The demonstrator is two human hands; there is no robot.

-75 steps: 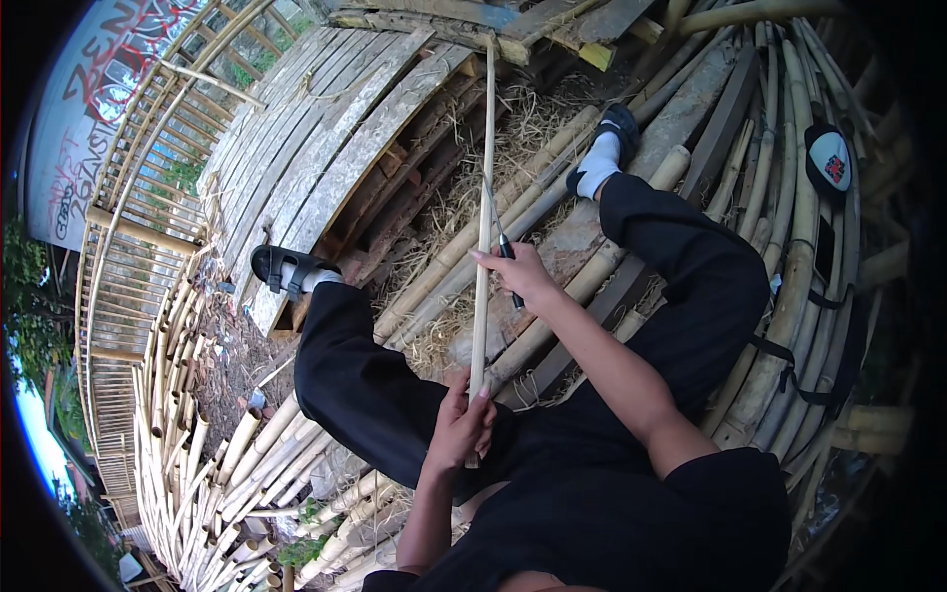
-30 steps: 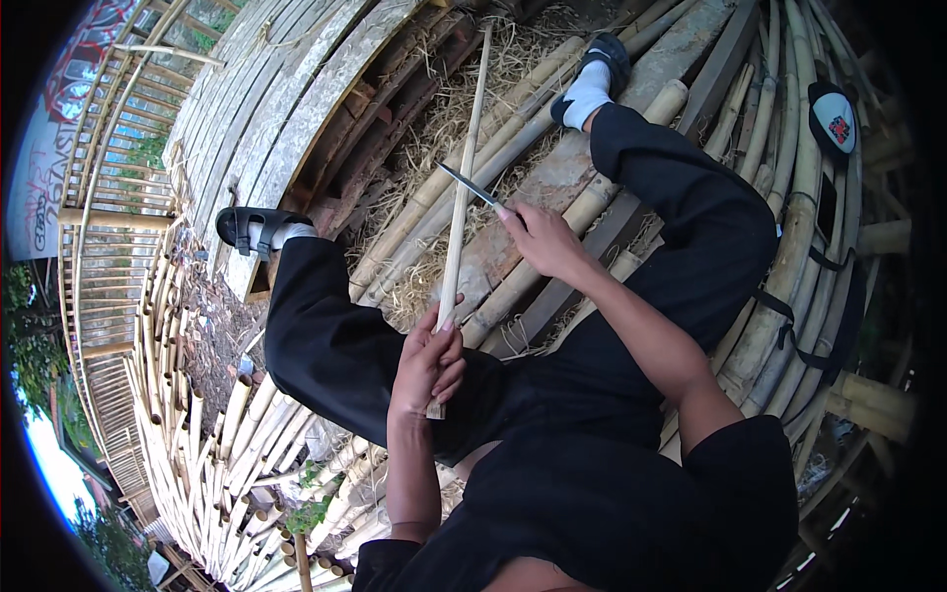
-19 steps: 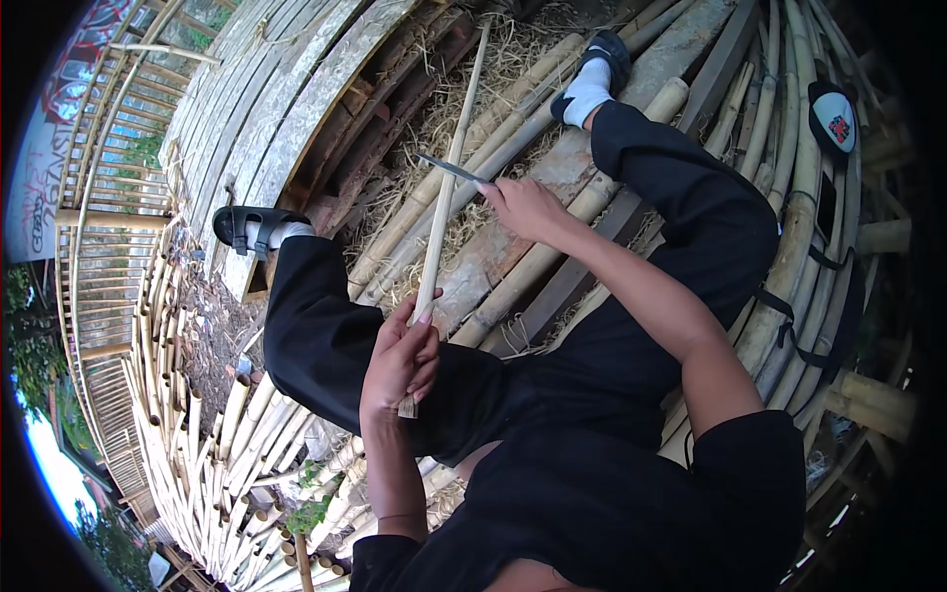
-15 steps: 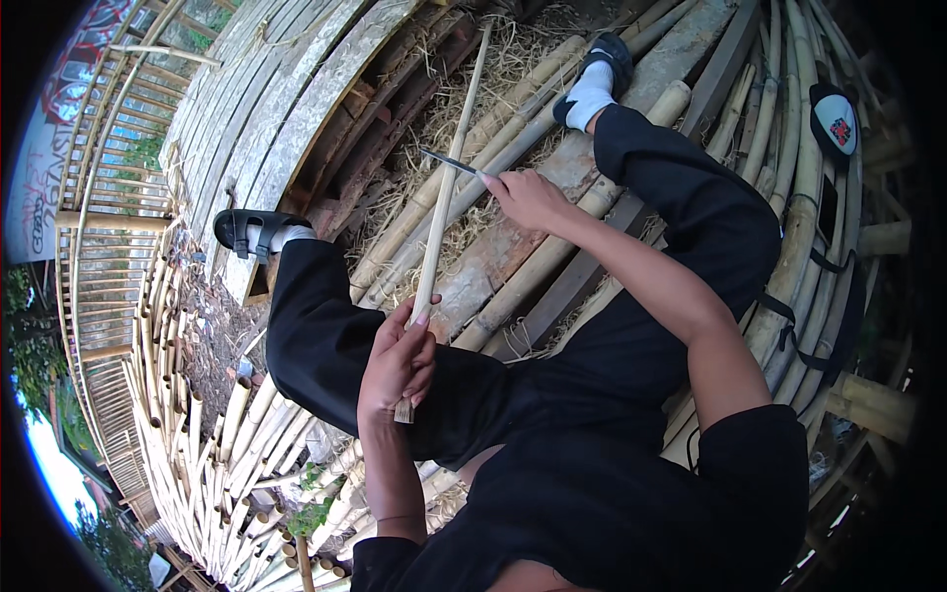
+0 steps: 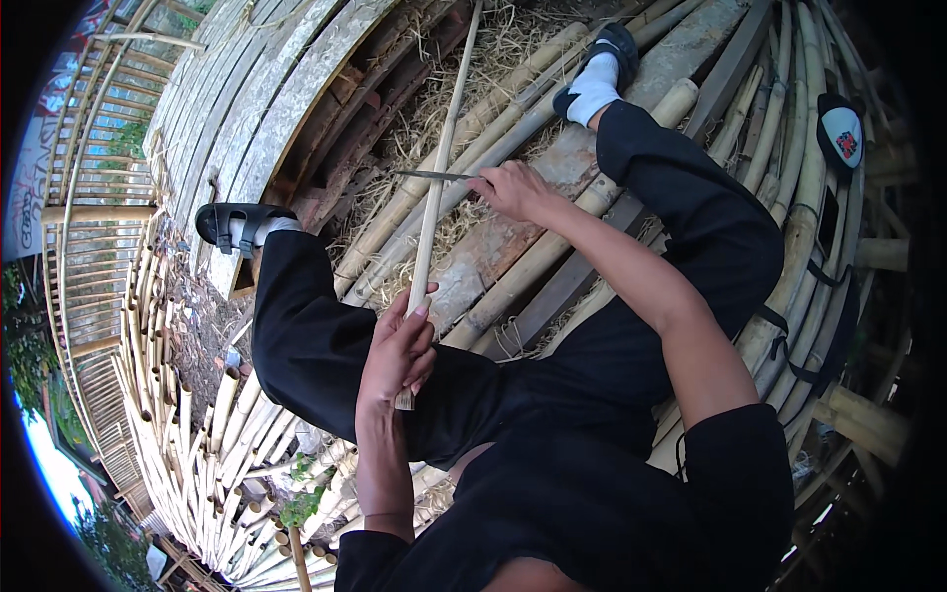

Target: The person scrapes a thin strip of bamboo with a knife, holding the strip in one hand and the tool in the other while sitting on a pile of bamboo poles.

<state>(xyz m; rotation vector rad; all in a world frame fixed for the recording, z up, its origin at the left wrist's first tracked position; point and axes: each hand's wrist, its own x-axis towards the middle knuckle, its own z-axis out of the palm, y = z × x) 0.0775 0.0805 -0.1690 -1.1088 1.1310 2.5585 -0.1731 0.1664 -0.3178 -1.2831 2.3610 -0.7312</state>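
Observation:
A long, pale bamboo strip (image 5: 441, 158) runs from my lap away toward the top of the view. Close to its near end, my left hand (image 5: 399, 350) is wrapped round it, and a short stub sticks out below the palm. My right hand (image 5: 513, 189) is closed on a knife (image 5: 434, 175), whose handle is hidden in the fingers. The dark, thin blade points left and lies across the strip, well beyond my left hand. Whether the edge bites into the bamboo I cannot tell.
Bamboo poles (image 5: 543, 264) and a weathered plank (image 5: 493, 261) lie between my legs, with curly shavings (image 5: 373, 202) around them. A wooden plank platform (image 5: 261, 109) stands at far left. Cut bamboo (image 5: 212, 474) is piled at left. A cap (image 5: 841, 136) and a phone (image 5: 827, 219) rest on poles at right.
The knife has swung from slanting down to the right to nearly level across the strip. My right hand has shifted slightly left. The whole view has also moved a little.

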